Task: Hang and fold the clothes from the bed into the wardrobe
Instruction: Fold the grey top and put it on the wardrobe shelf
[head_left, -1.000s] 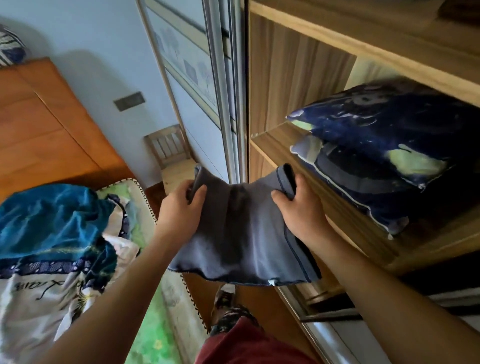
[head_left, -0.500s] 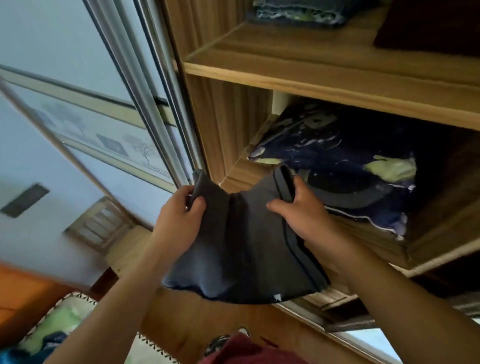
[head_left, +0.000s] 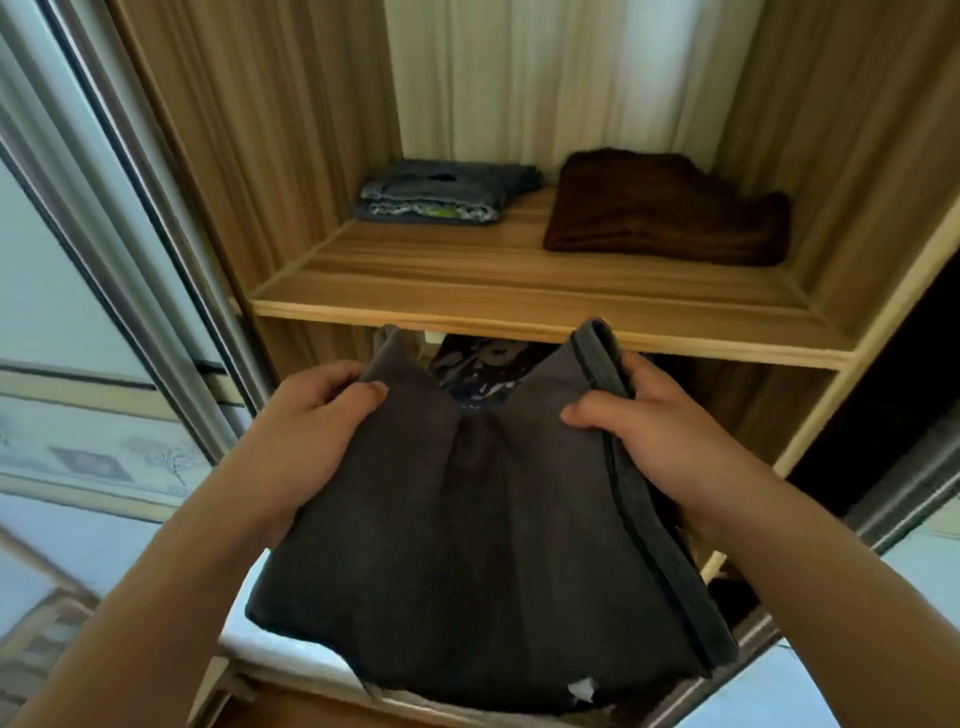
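I've got the folded garment pinched by left hand and right hand; the shelf lies just above, mid-frame.

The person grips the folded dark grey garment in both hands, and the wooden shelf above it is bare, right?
Not bare: the head view shows the wooden shelf holding a folded blue-grey bundle at left and a folded dark brown garment at right. The left hand and right hand do grip the folded dark grey garment.
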